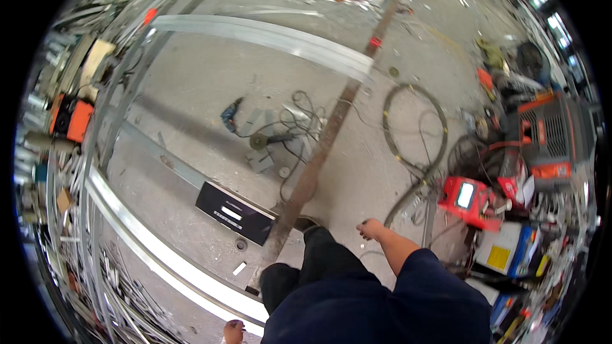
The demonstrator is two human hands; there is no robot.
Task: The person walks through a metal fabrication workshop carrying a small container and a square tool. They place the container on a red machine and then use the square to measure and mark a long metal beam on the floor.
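Note:
My right hand (370,229) hangs over the concrete floor to the right of my legs, its fingers curled; whatever they may hold is hidden. At the lower edge my left hand (234,332) shows only in part, beside the shiny metal beam (153,251), and its grip is unclear. A black rectangular box (234,213) with white print lies ahead of my legs. Past it, an angle grinder (273,139), a blue power drill (229,116) and tangled cables rest on the floor. A rusty steel bar (319,156) runs away from my feet.
Galvanized beams (268,37) form a frame across the rusty bar. A coiled hose (441,121) lies to the right, near a red machine with a screen (467,195) and a grey-orange machine (547,130). Metal offcuts (134,299) and an orange case (78,121) crowd the left.

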